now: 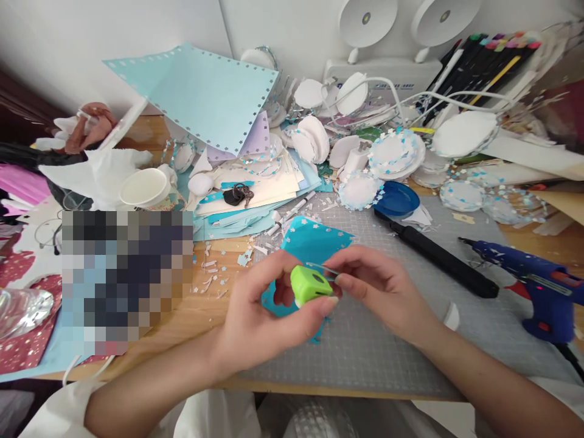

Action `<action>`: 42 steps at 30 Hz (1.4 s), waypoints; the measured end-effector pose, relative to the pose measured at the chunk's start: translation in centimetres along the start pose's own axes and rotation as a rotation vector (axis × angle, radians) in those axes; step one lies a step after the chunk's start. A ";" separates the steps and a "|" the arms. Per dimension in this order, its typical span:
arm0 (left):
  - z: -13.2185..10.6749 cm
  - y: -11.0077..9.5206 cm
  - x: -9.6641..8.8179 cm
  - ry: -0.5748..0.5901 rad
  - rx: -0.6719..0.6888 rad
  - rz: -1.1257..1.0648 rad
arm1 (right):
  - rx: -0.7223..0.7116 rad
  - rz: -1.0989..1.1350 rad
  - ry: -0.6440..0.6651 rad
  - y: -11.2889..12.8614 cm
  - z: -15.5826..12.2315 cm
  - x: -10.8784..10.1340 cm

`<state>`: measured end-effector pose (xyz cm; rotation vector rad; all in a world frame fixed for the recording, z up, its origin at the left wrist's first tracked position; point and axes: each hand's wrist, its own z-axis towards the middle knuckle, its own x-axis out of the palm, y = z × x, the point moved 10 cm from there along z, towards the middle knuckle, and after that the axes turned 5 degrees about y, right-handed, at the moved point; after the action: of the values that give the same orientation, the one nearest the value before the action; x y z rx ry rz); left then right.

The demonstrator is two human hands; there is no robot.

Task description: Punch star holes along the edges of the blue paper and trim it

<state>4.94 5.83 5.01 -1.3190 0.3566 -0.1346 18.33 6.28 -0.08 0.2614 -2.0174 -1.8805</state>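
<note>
My left hand [262,307] is closed around a small lime-green craft punch [306,283], thumb along its near side. A dark round spot and a dark slot show on the punch. My right hand [385,292] pinches a thin pale strip [323,267] between thumb and fingertips, its end over the top of the punch. Whether the strip enters the punch I cannot tell. Behind and below my hands lies a bright blue sheet of paper [312,237] with star-shaped holes along its edge. It rests on a grey gridded cutting mat [365,359].
On the right lie a blue glue gun [533,267] and a black knife-like tool [444,258], by a blue round lid [396,198]. White discs with star trims [395,152] crowd the back. Punched light-blue paper [196,91] and a paper cup [145,188] stand at left.
</note>
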 end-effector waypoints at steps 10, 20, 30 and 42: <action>-0.9 -4.2 0.8 -0.009 0.428 0.271 | -0.076 -0.174 0.057 0.6 -0.1 1.0; -0.6 -2.9 0.9 0.067 0.261 0.189 | -0.202 -0.290 0.000 1.8 -0.8 0.8; 0.0 -0.7 0.1 0.037 0.060 0.077 | -0.139 -0.270 -0.015 1.2 -0.9 0.8; 0.7 3.6 -2.8 -0.235 -0.257 -0.646 | -0.037 -0.140 -0.052 0.2 -1.1 -0.5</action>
<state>2.21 8.20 2.17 -1.6494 -0.2722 -0.4815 19.26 5.49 0.13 0.3553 -2.0434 -2.0269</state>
